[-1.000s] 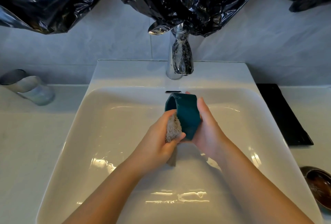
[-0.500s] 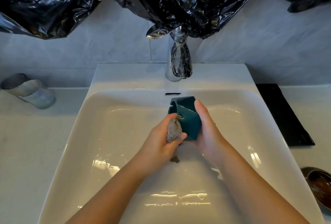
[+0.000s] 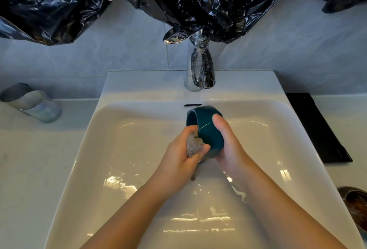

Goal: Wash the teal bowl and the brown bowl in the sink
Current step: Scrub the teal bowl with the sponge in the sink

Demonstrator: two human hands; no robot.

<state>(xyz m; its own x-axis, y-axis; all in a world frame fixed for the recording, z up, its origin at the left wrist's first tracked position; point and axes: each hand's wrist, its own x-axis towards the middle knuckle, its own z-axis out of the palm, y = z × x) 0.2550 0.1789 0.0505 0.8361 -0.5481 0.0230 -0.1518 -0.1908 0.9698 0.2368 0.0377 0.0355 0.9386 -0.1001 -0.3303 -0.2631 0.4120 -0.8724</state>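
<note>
— What is the biggest thing?
— The white sink (image 3: 119, 149), one only. Its wet basin fills the middle. Black plastic (image 3: 198, 0) hangs along 12 o'clock and reaches down to the top of the one tap (image 3: 200, 73).
— And the bowls?
— Two. The teal bowl (image 3: 208, 127) is held over the basin, a little toward 12 o'clock from the centre, just in front of the tap. It is glossy and dark teal, with flat facets outside. It is tipped on its side, so the mouth looks toward 9 o'clock. The brown bowl (image 3: 355, 205) stands on the counter at 4 o'clock, well apart, and is cut off by the edge.
— How do the hands hold?
— Two hands. The right hand (image 3: 228, 145) clasps the teal bowl from its 3 o'clock side, with the thumb on the outer wall; the other fingers are hidden behind the bowl. The left hand (image 3: 178, 161) is curled tight around one grey sponge (image 3: 193, 147), which touches the bowl's rim.
— Other things?
— One black tray (image 3: 317, 127) at 3 o'clock and one glass cup (image 3: 33, 103) at 9 o'clock. What is inside the brown bowl I cannot make out.
</note>
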